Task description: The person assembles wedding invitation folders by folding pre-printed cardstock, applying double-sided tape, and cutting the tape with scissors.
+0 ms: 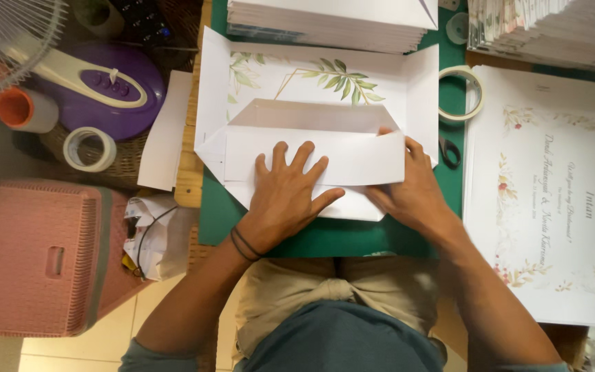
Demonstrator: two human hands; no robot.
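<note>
A white sheet of paper with a green leaf print [318, 103] lies on a green cutting mat [325, 238], folded into flaps. My left hand [287, 189] presses flat, fingers spread, on the folded lower flap [352, 155]. My right hand [411, 186] rests at the flap's right end, fingers on its edge, pinching or pressing the fold there. Black bands circle my left wrist.
Stacks of white paper [332, 21] sit at the mat's far edge and top right. Printed floral cards [552, 200] lie at right. A tape roll [461, 93] and scissors [449, 151] lie beside the sheet. At left: a fan [70, 69], another tape roll [89, 149], a pink basket [36, 255].
</note>
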